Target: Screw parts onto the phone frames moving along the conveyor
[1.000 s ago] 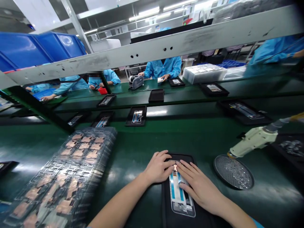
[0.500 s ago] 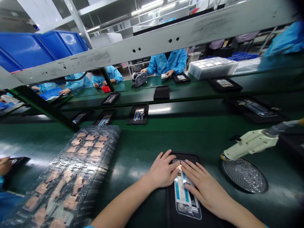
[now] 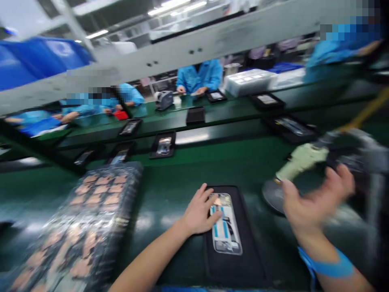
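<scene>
Head view: the left hand (image 3: 200,211) lies open, its grip not closed, across the top of a phone frame (image 3: 226,225) in a black tray (image 3: 234,269) on the green tabletop (image 3: 170,178). The right hand (image 3: 316,202), open and blurred, is raised right of the tray, near a cream blower (image 3: 300,161).

Line-side stock, green conveyor bench (image 3: 158,239)
Stacked clear blister trays (image 3: 91,207) of copper-coloured pads (edges blurred); cream hose-fed tool (image 3: 300,160) above a round mesh disc (image 3: 271,196); beyond, a tape dispenser (image 3: 164,100), blue bins (image 3: 39,61), a co-worker (image 3: 199,75) in a blue smock.
</scene>
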A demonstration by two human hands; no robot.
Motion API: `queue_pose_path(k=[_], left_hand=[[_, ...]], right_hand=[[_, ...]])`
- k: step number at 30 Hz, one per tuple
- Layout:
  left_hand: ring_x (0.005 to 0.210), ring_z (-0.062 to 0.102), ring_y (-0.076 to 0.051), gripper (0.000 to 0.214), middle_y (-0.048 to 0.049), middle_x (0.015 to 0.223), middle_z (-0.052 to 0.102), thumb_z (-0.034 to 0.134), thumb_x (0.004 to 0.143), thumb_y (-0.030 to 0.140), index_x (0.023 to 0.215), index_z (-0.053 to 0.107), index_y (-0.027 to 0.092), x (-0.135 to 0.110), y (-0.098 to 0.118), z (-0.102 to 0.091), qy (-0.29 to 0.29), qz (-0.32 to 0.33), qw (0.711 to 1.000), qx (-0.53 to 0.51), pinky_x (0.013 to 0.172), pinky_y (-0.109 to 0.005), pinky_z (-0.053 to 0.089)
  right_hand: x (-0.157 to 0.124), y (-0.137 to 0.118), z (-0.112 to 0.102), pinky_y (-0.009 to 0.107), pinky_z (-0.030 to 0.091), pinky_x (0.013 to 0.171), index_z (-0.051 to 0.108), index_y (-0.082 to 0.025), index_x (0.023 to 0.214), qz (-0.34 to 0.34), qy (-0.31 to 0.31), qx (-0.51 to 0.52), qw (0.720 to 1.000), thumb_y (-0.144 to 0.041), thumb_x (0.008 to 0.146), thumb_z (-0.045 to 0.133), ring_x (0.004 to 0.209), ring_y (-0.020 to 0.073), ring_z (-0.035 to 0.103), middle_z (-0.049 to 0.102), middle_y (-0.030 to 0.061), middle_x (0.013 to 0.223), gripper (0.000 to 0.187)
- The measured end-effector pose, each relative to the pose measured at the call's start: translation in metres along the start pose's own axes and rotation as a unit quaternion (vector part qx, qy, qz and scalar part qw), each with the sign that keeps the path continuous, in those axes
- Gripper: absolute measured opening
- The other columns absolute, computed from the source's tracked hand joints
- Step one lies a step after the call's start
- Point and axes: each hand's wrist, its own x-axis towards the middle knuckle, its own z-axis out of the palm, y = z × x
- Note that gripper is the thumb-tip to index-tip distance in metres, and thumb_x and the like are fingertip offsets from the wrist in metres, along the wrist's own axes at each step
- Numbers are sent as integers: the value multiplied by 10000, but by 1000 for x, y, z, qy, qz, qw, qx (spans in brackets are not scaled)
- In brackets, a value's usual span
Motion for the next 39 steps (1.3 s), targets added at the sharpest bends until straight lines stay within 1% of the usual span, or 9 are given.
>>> queue_pose_path(k=[1, 2, 3, 5, 7, 9, 13, 21, 39], left_hand=[[1515, 291, -392, 562, -191, 1496, 526, 597, 952, 443, 1413, 574, 121, 4, 2, 3, 3, -1, 1000, 5, 1193, -587, 362], [1513, 290, -400, 568, -198, 1503, 517, 592, 953, 437, 1420, 565, 114, 9, 4, 6, 5, -2, 1000, 10, 1185, -600, 368], [1514, 288, -402, 561, -197, 1510, 510, 577, 960, 429, 1425, 561, 116, 16, 6, 10, 6, 0, 1000, 14, 1178, -607, 374], [1516, 289, -394, 528, -181, 1517, 507, 556, 969, 413, 1420, 570, 138, 28, 11, 19, 10, 15, 1000, 14, 1176, -609, 380], [1517, 292, -387, 491, -161, 1517, 510, 550, 973, 405, 1403, 592, 173, 37, 15, 26, 17, 29, 999, 8, 1172, -610, 386], [1517, 295, -380, 457, -151, 1515, 513, 530, 987, 405, 1385, 613, 195, 40, 18, 29, 26, 35, 999, 4, 1166, -609, 395], [1523, 284, -372, 447, -160, 1530, 493, 491, 1018, 419, 1381, 629, 197, 38, 17, 26, 18, 48, 999, 0, 1169, -588, 397], [1544, 220, -376, 460, -120, 1608, 396, 489, 1022, 476, 1423, 600, 280, 38, 18, 19, -41, 42, 998, 3, 1172, -617, 365], [1538, 235, -383, 444, -133, 1594, 419, 475, 1025, 462, 1388, 637, 263, 39, 22, 18, -36, 33, 999, 8, 1171, -632, 355]], right_hand=[[11, 5, 6, 642, 257, 1220, 390, -216, 1537, 54, -8, -6, 999, -540, 723, 828, 1501, 425, 296, 345, 212, 1593, 979], [22, 11, 12, 658, 281, 1201, 378, -195, 1525, 115, -34, 5, 993, -587, 711, 816, 1470, 424, 351, 389, 231, 1554, 1004], [33, 17, 20, 626, 384, 1149, 410, -190, 1486, 179, -69, 41, 981, -602, 705, 807, 1378, 393, 480, 489, 224, 1468, 968], [51, 30, 33, 515, 571, 925, 534, -170, 1332, 287, -114, 144, 940, -611, 709, 778, 1036, 307, 687, 678, 165, 1165, 802], [60, 38, 41, 388, 595, 681, 631, -161, 1148, 347, -131, 194, 908, -580, 689, 785, 723, 222, 687, 704, 78, 875, 640], [58, 37, 42, 306, 537, 542, 659, -172, 1042, 347, -131, 212, 904, -529, 707, 783, 552, 158, 612, 658, 8, 710, 505], [40, 29, 33, 267, 518, 521, 645, -198, 982, 288, -106, 219, 926, -447, 767, 770, 519, 113, 577, 666, -15, 733, 352], [29, 36, 30, 261, 495, 497, 635, -208, 1021, 261, -48, 215, 940, -377, 797, 762, 493, 91, 554, 666, -23, 778, 308], [25, 44, 29, 290, 506, 498, 619, -211, 1026, 252, -68, 174, 950, -466, 828, 745, 495, 113, 546, 622, -26, 703, 347]])
